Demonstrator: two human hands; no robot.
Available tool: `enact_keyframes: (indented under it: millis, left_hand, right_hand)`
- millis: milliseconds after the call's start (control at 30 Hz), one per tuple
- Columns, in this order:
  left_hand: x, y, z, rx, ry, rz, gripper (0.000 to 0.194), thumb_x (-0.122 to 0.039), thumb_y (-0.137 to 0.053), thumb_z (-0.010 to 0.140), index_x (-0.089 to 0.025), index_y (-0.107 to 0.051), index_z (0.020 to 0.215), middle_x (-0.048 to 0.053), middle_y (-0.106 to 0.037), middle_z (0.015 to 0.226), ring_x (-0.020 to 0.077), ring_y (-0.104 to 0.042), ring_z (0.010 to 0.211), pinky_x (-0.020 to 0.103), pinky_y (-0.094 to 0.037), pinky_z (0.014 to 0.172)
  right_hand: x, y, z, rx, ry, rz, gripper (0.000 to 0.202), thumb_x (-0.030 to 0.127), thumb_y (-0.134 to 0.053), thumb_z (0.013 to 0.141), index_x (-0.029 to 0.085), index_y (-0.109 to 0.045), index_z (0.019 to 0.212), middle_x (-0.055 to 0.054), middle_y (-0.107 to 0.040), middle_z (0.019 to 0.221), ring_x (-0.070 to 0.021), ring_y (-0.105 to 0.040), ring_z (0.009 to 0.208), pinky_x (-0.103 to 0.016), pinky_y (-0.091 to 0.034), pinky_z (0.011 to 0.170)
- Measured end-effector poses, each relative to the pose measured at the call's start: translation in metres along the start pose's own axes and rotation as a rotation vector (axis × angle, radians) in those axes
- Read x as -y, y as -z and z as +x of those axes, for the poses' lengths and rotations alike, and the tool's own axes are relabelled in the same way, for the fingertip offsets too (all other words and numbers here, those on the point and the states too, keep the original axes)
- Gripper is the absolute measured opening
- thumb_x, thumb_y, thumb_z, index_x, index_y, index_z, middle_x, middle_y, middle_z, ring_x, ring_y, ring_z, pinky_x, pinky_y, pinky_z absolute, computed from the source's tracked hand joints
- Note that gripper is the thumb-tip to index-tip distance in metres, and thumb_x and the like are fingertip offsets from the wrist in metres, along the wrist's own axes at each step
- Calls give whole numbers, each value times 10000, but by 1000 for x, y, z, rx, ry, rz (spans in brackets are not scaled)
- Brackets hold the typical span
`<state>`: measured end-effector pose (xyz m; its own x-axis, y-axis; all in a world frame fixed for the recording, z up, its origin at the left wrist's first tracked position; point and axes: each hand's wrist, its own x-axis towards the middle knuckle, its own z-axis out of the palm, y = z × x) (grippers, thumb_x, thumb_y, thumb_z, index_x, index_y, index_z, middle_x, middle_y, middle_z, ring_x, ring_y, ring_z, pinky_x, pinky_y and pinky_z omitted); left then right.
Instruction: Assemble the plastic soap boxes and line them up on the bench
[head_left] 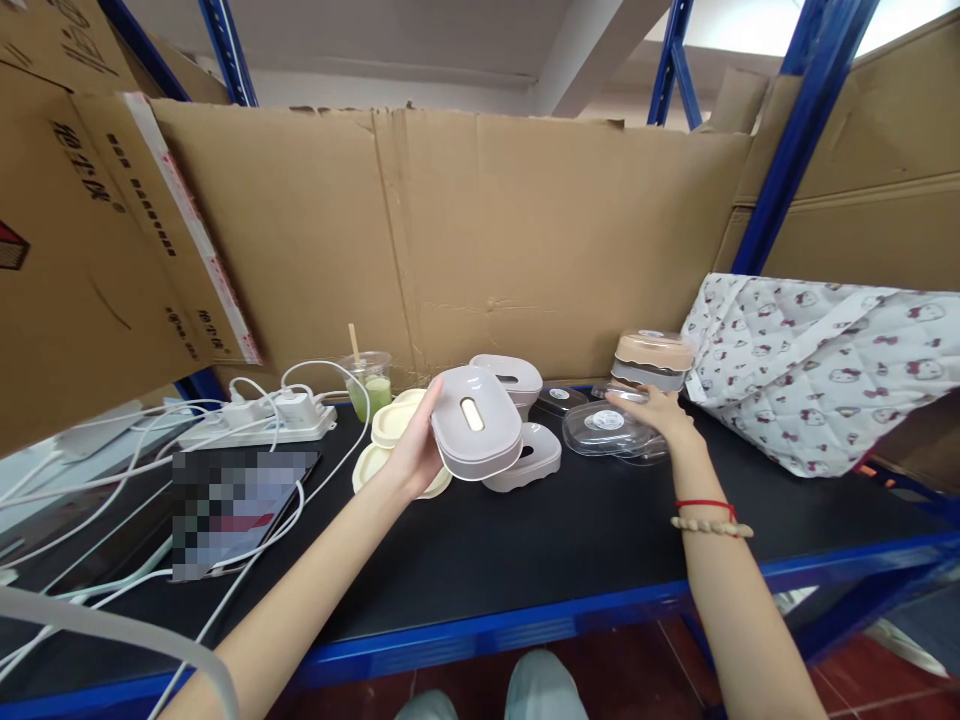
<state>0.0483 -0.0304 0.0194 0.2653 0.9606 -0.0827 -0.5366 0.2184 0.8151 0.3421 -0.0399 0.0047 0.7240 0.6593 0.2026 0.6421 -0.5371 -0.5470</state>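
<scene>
My left hand (417,447) holds a grey oval container (475,421) with a small slot in its face, lifted above the black shelf top. Two similar grey containers (510,377) (529,460) lie just behind and below it. My right hand (657,412) reaches forward and rests on a clear plastic lid (604,430) lying on the shelf; whether the fingers grip it is hard to tell. Just beyond that hand stands a small stack of beige and grey containers (651,359). Pale yellow lids (391,424) lie under my left hand.
A cardboard wall (465,230) closes the back of the shelf. At the left are a white power strip (259,422) with cables, a tablet (229,503) and a cup of green drink (370,383). A patterned quilted cloth (821,370) lies at the right. The shelf has a blue front edge (525,625).
</scene>
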Motion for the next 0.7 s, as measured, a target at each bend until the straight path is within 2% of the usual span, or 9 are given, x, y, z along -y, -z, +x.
enact_keyframes:
  millis: [100,200,300,400,567,700]
  left_hand:
    - [0,0,0,13,-16,3,430,-369,-579,836,-164,-588,1214,66,-731,972,190,-682,848,275,-529,811]
    - [-1,-2,-1,-28,-5,-6,377,-358,-546,861,-153,-609,1171,61,-734,941,171,-683,782,258,-539,766]
    - [-3,-5,-3,-69,10,-11,333,-346,-512,883,-148,-629,1124,55,-737,904,153,-681,728,242,-545,736]
    - [-4,-6,-3,-61,5,-13,335,-336,-505,885,-142,-625,1130,68,-738,913,172,-690,774,258,-547,765]
    - [-4,-7,-4,-45,-1,-20,340,-330,-491,891,-140,-621,1142,68,-740,881,193,-694,822,289,-549,799]
    - [-5,-7,-5,-45,7,-14,343,-328,-488,894,-143,-615,1154,57,-739,834,184,-696,778,266,-555,744]
  right_hand:
    - [-1,-1,1,-14,-98,30,612,594,-547,743,162,-570,1175,-210,-485,1278,-358,-525,1156,-499,-365,969]
    - [-4,-1,5,-87,-142,89,534,529,-505,796,153,-590,1165,-212,-522,1211,-343,-559,1109,-474,-396,944]
    - [-13,-5,14,-110,-153,157,493,469,-648,693,166,-641,1082,-197,-560,1156,-347,-583,1059,-458,-433,905]
    - [-22,-12,27,-109,-138,239,401,378,-739,585,175,-684,926,-157,-617,1045,-328,-616,974,-435,-476,840]
    - [-29,-19,36,-157,-110,293,199,230,-726,552,193,-672,740,-52,-654,761,-259,-642,808,-378,-501,766]
    - [-28,-16,33,-251,-57,312,180,183,-700,553,191,-675,731,-39,-650,705,-257,-631,800,-372,-490,762]
